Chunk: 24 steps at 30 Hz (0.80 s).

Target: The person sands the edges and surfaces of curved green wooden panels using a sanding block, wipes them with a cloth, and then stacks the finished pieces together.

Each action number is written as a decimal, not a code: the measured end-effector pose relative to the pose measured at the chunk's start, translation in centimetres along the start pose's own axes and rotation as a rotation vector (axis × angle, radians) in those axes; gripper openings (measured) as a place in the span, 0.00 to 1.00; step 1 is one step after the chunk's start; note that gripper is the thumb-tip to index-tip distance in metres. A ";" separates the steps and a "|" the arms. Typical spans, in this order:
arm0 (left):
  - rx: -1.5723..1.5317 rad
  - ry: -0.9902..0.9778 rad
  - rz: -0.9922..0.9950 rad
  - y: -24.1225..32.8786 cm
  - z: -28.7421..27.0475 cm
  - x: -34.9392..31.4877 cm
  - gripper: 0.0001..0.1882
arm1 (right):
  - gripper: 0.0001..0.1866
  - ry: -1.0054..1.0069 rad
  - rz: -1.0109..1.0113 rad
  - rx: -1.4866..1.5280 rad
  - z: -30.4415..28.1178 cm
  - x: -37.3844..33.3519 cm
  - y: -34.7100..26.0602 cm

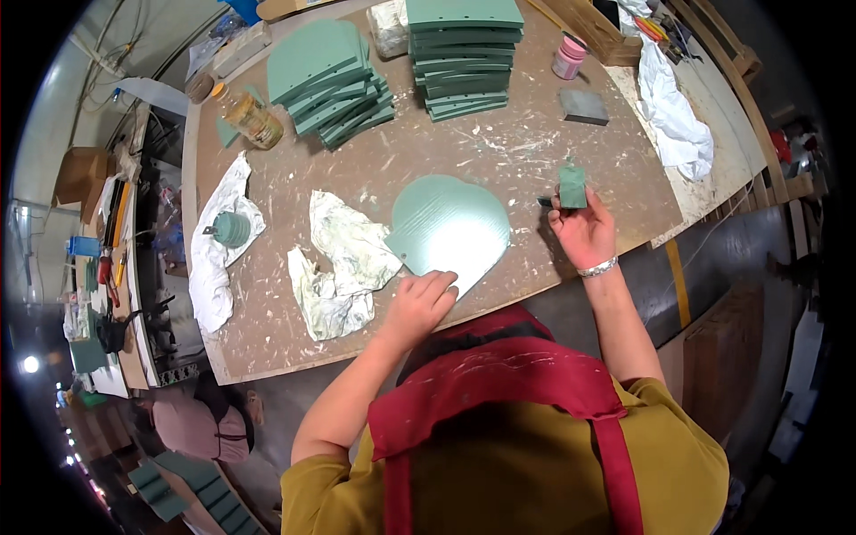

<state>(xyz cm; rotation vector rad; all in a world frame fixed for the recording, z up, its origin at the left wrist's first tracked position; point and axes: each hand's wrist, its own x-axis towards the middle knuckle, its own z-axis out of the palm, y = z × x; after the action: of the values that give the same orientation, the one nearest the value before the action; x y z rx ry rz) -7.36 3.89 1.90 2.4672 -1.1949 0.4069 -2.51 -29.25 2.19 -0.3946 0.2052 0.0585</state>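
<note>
A glossy green heart-shaped panel (450,223) lies flat near the table's front edge, its tip toward me. My left hand (421,308) is at the panel's lower left edge, fingers curled together over it; the thumb is hidden. My right hand (584,234), right of the panel and apart from it, is closed round a small green block (572,188) held upright. A small dark flat piece (545,202) shows beside the right fingers. Left of the panel lies a crumpled, stained white cloth (343,263), close to my left hand.
Two stacks of green panels (325,76) (465,62) stand at the back. A jar (248,118), a pink bottle (569,58) and a grey block (584,107) are around them. At left, a green tool (232,229) rests on a white cloth (209,285). A person (201,423) is beyond the lower left.
</note>
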 end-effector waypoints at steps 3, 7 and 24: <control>-0.003 -0.023 0.007 0.2 0.1 0.2 0.14 | 0.11 0.068 0.034 0.009 0.5 0.3 -0.2; 0.018 0.001 -0.013 0.6 0.0 0.7 0.17 | 0.11 0.060 0.037 0.001 1.4 0.3 -0.4; -0.751 0.728 -1.029 -19.1 -17.7 13.0 0.22 | 0.12 0.085 0.050 0.140 0.7 -1.8 -0.1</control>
<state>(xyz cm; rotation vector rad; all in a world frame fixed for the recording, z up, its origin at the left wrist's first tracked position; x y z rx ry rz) 13.85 13.78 19.18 1.6792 0.2460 0.3783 -4.13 -29.07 3.20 -0.2529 0.3018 0.0760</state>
